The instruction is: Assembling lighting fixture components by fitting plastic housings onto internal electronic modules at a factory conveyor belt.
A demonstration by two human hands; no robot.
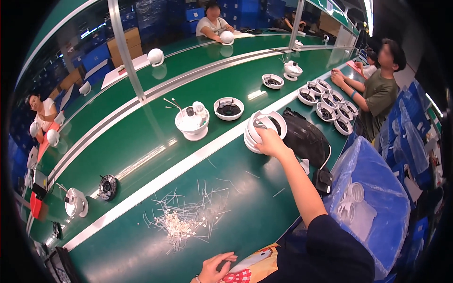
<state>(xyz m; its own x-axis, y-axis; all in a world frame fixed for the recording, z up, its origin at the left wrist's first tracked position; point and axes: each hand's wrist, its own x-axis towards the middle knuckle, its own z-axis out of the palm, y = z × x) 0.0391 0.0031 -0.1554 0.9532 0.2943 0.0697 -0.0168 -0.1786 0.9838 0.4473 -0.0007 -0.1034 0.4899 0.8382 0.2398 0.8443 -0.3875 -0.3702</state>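
Observation:
My right hand (pixel 270 142) reaches across the green bench and grips a stack of white round plastic rings (pixel 252 136) by the side. Its fingers go into the ring opening and are partly hidden. A black bag (pixel 306 137) lies just right of the stack. Near the lower edge, my left hand (pixel 214 269) hangs with loosely bent fingers and holds nothing visible. It is nearest to a yellow apron-like cloth with a red checked patch (pixel 238 276). A heap of thin white wires with small connectors (pixel 177 226) lies on the bench in front of it.
White bowl-shaped housings (pixel 193 127) and a black-centred ring (pixel 229 109) stand on the conveyor beyond the metal edge. Several white rings with black parts (pixel 325 111) sit at the right. A blue-lined bin (pixel 391 203) stands by my right arm. Co-workers sit along the line.

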